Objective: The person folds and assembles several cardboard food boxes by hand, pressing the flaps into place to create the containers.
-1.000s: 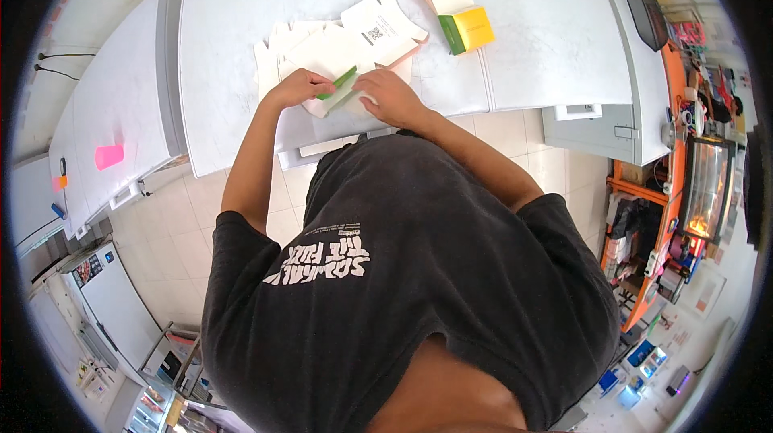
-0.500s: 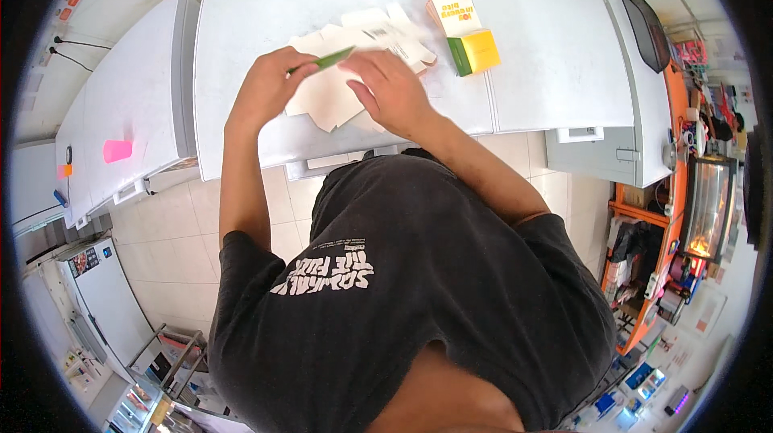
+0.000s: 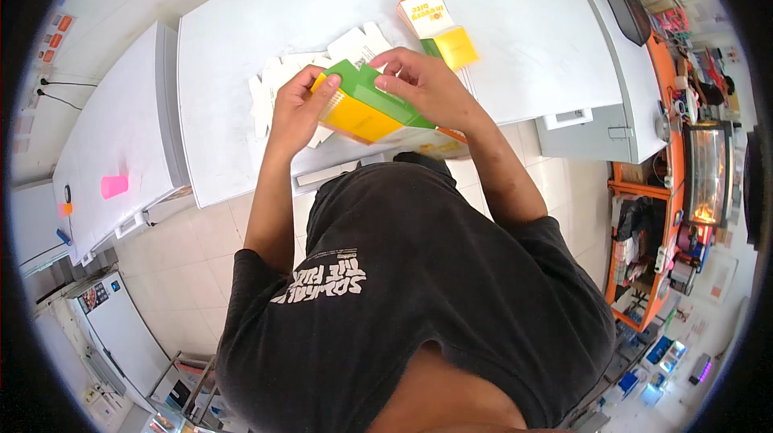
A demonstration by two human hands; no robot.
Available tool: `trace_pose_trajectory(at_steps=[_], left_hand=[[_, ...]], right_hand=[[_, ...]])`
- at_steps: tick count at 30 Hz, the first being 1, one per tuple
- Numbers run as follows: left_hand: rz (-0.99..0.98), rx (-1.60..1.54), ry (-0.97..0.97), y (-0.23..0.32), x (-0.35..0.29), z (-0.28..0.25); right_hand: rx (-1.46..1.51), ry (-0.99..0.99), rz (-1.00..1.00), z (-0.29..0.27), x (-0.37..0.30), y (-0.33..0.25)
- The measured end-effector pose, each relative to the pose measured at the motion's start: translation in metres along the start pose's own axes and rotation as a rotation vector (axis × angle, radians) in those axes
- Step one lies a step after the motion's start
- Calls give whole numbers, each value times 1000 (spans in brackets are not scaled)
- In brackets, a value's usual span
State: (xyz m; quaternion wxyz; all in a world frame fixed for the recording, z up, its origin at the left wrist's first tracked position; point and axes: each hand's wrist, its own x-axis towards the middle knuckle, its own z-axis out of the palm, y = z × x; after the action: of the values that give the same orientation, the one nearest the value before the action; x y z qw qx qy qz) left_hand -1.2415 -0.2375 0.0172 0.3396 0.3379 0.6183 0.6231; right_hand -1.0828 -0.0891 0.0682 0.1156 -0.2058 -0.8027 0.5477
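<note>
White worktop [image 3: 241, 40] spreads beyond the 2 hands, with pale card pieces [image 3: 282, 72] just past the left hand [image 3: 301, 109], whose thumb and fingers pinch a green-and-yellow carton [image 3: 362, 117] held between both hands. Right hand [image 3: 439, 93], half curled, meets its green side; I cannot tell whether it grips.

On the front of the black T-shirt [image 3: 459, 248] there are big white letters in rough style, with smaller white print above them; from this view they stand upside down. The white carton [image 3: 425, 16] carries orange and yellow lettering, also upside down. The white card pieces [image 3: 348, 46] show small black print. On the green and yellow carton [image 3: 358, 117] the faint print is not readable.
</note>
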Motion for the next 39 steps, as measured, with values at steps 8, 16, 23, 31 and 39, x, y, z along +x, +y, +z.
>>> trace_pose_trajectory(at_steps=[8,16,23,31,39], left_hand=[[40,45,293,10,0,42],[194,245,-35,46,-19,36],[265,217,-107,51,-25,30],[231,315,-183,60,-27,27],[48,185,-532,38,-1,-22]], right_hand=[[-367,285,-391,12,-9,10],[-441,505,-824,18,-18,10],[-449,505,-852,19,-26,0],[14,244,-348,22,-29,-6],[431,92,-28,-23,-22,4]])
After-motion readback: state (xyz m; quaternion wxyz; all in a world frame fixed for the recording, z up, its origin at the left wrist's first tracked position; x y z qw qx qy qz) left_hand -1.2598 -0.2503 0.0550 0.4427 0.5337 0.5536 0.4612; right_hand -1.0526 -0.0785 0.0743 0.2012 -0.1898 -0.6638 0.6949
